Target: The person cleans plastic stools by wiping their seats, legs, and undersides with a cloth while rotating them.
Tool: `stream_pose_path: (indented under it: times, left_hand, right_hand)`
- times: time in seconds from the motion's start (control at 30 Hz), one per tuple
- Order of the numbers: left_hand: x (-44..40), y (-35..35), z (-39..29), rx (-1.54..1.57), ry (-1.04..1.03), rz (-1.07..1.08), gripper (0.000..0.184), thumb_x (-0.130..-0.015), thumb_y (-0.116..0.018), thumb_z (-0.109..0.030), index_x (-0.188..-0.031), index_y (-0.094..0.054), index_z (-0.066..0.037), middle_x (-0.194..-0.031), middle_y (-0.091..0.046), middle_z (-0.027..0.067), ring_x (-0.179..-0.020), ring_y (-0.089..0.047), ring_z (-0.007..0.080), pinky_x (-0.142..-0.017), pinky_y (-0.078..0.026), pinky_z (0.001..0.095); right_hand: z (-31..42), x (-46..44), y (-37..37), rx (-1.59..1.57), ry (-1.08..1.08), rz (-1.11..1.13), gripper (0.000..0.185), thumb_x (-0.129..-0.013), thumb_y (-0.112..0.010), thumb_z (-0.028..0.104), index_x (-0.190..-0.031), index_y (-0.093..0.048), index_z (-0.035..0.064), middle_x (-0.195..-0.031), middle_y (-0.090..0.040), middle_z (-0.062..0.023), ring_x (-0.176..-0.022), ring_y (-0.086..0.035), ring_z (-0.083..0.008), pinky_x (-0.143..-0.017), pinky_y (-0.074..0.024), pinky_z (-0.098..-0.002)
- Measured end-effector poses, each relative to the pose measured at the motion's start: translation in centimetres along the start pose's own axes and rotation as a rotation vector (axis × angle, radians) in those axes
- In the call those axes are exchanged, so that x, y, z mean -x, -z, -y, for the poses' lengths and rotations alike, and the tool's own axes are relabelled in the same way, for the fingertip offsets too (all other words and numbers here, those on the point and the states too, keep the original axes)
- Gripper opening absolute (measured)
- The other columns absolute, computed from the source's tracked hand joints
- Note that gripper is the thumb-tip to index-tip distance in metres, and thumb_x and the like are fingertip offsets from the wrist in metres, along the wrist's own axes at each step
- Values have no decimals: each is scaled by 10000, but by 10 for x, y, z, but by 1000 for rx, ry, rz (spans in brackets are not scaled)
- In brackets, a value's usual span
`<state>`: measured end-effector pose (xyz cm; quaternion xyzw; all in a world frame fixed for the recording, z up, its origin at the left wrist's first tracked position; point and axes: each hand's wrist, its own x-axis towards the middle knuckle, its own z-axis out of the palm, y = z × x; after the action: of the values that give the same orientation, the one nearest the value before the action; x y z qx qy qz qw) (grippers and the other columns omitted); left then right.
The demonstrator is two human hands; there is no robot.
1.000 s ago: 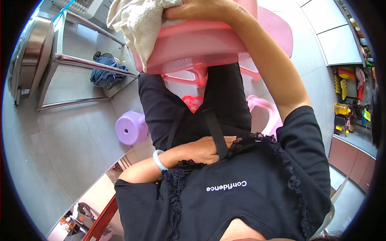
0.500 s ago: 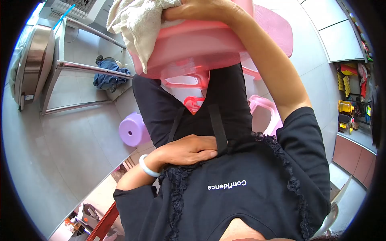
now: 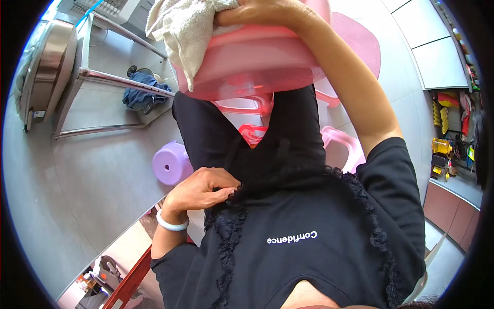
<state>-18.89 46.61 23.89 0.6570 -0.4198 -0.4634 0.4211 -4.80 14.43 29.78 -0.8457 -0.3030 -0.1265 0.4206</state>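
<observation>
1. Steadying the cloth comes first: our right hand (image 3: 263,12) is curled over the white towel (image 3: 185,40) at the top of the pink plastic piece (image 3: 257,59), thumb against the near edge. We cannot tell how tightly it closes, as its far fingers are hidden or cut off.
2. The towel lies at the left end of the pink plastic piece, one corner draping down its near side. We would do well to spread our fingers over the folds, so that the loose corner does not drag.
3. Our left hand (image 3: 199,189) is nearer our body than the pink plastic piece, fingers part-curled at the lace trim (image 3: 226,247) of the black shirt (image 3: 309,216). We cannot tell whether it pinches fabric; a light touch would spare the lace.
4. With our knees just below the pink plastic piece, we should press evenly; a sideways shove might tip it.
</observation>
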Motion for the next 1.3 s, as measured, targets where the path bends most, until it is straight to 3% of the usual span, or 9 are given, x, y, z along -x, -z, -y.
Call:
stream_pose_path:
  times: [0.13,0.27,0.57,0.6,0.73,0.87,1.03,1.17,1.3]
  left_hand:
    - [3,14,1,59,232,-96,260,-931,-611,-215,-985,-700,24,-924,-720,139,-903,-678,230,-792,-523,322]
    - [11,43,21,147,287,-428,265,-952,-582,-180,-1073,-676,37,-964,-711,102,-927,-647,150,-839,-493,283]
    - [-21,106,-22,184,-144,-1120,296,-983,-542,-201,-1183,-622,1,-1086,-683,115,-1026,-638,184,-912,-460,307]
    - [-29,111,-21,240,-179,-1144,305,-983,-539,-201,-1203,-607,0,-1117,-670,115,-1049,-628,188,-922,-455,312]
    - [-74,123,3,526,-276,-1180,363,-994,-535,-250,-1272,-566,-18,-1213,-610,83,-1119,-563,160,-927,-429,301]
    - [-122,135,38,754,-364,-1150,442,-1024,-449,-332,-1315,-514,-6,-1250,-602,98,-1111,-599,183,-944,-476,335]
    - [-135,158,39,830,-286,-1101,451,-1023,-449,-371,-1219,-566,18,-1078,-652,114,-893,-646,167,-755,-532,299]
    - [-145,172,61,707,-260,-1182,444,-1015,-459,-376,-1086,-637,25,-945,-676,93,-783,-644,160,-664,-519,300]
    - [-146,178,64,678,-292,-1182,450,-1026,-406,-356,-1000,-659,15,-845,-674,83,-713,-640,166,-636,-517,304]
  right_hand:
    - [4,-1,-1,46,-22,2,491,-791,-681,250,-1234,-585,61,-1121,-662,-201,-1044,-637,-329,-913,-480,-400]
    - [4,-1,0,65,-66,8,502,-786,-677,258,-1237,-580,61,-1110,-664,-208,-1034,-638,-336,-902,-481,-406]
    - [8,1,3,170,-170,34,550,-781,-665,300,-1260,-556,53,-1088,-665,-226,-1030,-640,-355,-891,-479,-415]
    - [6,-1,0,226,-197,44,557,-763,-685,240,-1272,-549,59,-1116,-651,-213,-1046,-632,-335,-898,-485,-398]
    - [13,-1,-3,220,-264,-4,446,-768,-678,283,-1168,-617,96,-825,-688,-175,-748,-677,-254,-745,-511,-361]
    - [18,0,-2,208,-305,-11,447,-760,-673,264,-1169,-617,94,-823,-694,-165,-748,-677,-245,-753,-512,-356]
    - [13,2,-1,177,-308,-44,473,-763,-682,346,-1177,-628,123,-816,-680,-202,-774,-674,-336,-742,-505,-396]
    - [17,-1,2,188,-301,-67,432,-741,-674,109,-1165,-612,52,-926,-698,-103,-846,-654,-162,-796,-511,-314]
    - [14,-22,22,-267,-306,-387,476,-712,-710,173,-1147,-630,-5,-911,-684,-58,-800,-648,-152,-732,-528,-268]
